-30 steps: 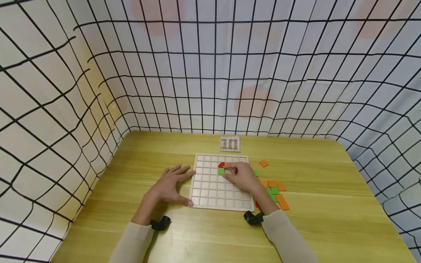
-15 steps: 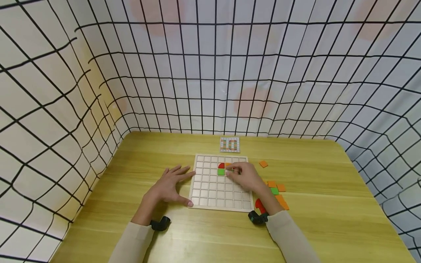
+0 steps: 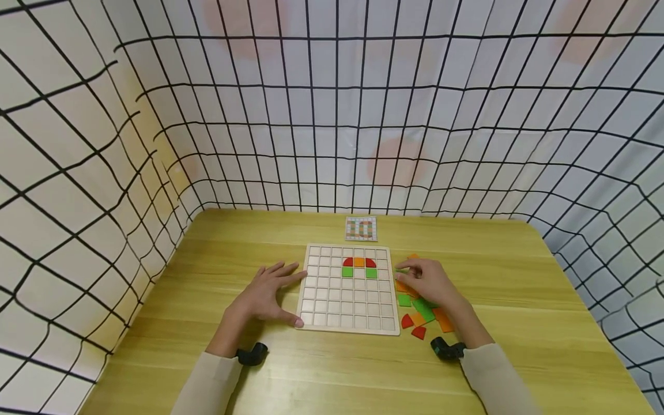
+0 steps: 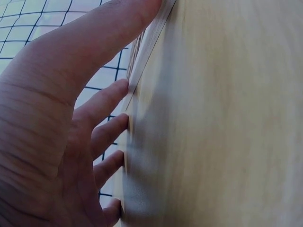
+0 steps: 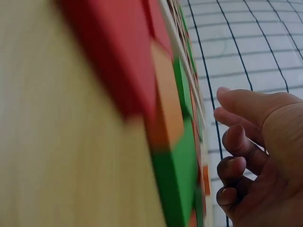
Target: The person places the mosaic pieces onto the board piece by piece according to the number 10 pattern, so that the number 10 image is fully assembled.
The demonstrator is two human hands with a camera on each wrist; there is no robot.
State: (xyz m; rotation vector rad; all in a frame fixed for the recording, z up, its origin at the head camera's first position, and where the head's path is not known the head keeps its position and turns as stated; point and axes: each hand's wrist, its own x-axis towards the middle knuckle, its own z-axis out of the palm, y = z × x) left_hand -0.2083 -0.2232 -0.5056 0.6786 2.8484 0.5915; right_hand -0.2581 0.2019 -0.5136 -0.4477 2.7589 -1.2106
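Note:
The pale wooden grid board (image 3: pixel 332 311) lies on the table. Near its upper part sit an orange square tile (image 3: pixel 359 262) between two rounded red tiles (image 3: pixel 348 262), and below these a green tile (image 3: pixel 347 271) on the left and another green tile (image 3: pixel 371 272) on the right. Spread fingers of my left hand (image 3: pixel 267 294) touch the board's left edge with thumb and fingertips. My right hand (image 3: pixel 427 282) hovers over the loose tiles right of the board, fingers bent. In the right wrist view no tile shows between its thumb and fingers.
Loose green tiles (image 3: pixel 424 310), orange tiles (image 3: pixel 443 319) and red tiles (image 3: pixel 418 332) lie right of the board, partly under the right hand. A small patterned card (image 3: pixel 361 229) lies behind the board. Black wire mesh (image 3: pixel 337 121) stands around the table's back and sides.
My right hand has moved right, off the board to above the loose tiles. A green tile and a red tile it had covered now show in the grid. My left hand stays put.

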